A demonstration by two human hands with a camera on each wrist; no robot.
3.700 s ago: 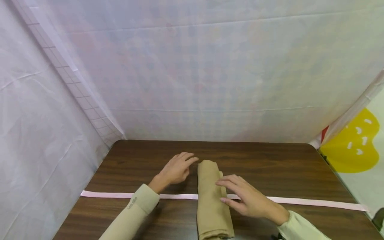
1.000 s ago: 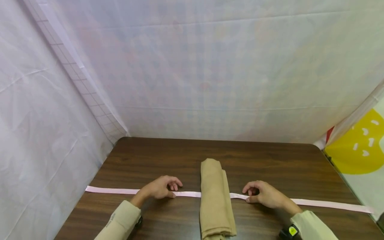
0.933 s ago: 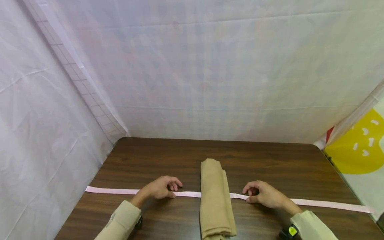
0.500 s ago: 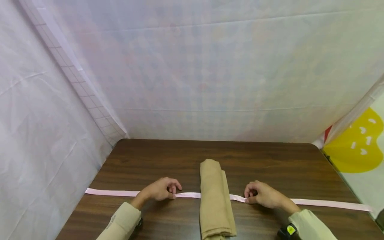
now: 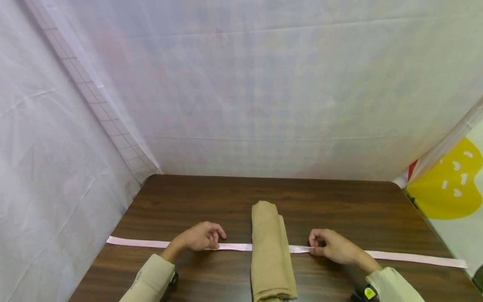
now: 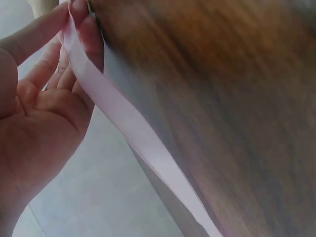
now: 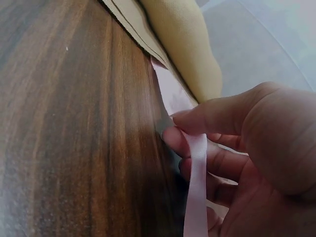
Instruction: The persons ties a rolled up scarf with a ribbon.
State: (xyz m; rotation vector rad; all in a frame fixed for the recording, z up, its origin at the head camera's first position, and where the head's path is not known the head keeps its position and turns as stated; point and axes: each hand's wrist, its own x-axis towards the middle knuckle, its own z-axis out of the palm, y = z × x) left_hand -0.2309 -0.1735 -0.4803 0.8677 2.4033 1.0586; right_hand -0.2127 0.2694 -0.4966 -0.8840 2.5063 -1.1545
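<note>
A long pink ribbon (image 5: 235, 247) runs crosswise over the table and passes under a folded tan cloth (image 5: 269, 256). To the left of the cloth, my left hand (image 5: 198, 237) pinches the ribbon between thumb and fingers. On the other side, my right hand (image 5: 333, 246) pinches it close to the cloth's edge. In the left wrist view the ribbon (image 6: 133, 126) slants down from the fingertips. Thumb and forefinger grip the ribbon (image 7: 197, 168) in the right wrist view, just beside the cloth (image 7: 185, 44). The stretch beneath the cloth is hidden.
The dark wood-grain table (image 5: 188, 193) has rounded far corners. White sheeting (image 5: 241, 105) hangs behind it and along the left side. A yellow shape with white marks (image 5: 449, 184) shows past the right edge. The ribbon's ends reach near both side edges.
Earlier my hands were at the cloth, the right one touching it. Both then moved outward to the ribbon and pinched it. In the last second they have barely moved; the ribbon flexed slightly.
</note>
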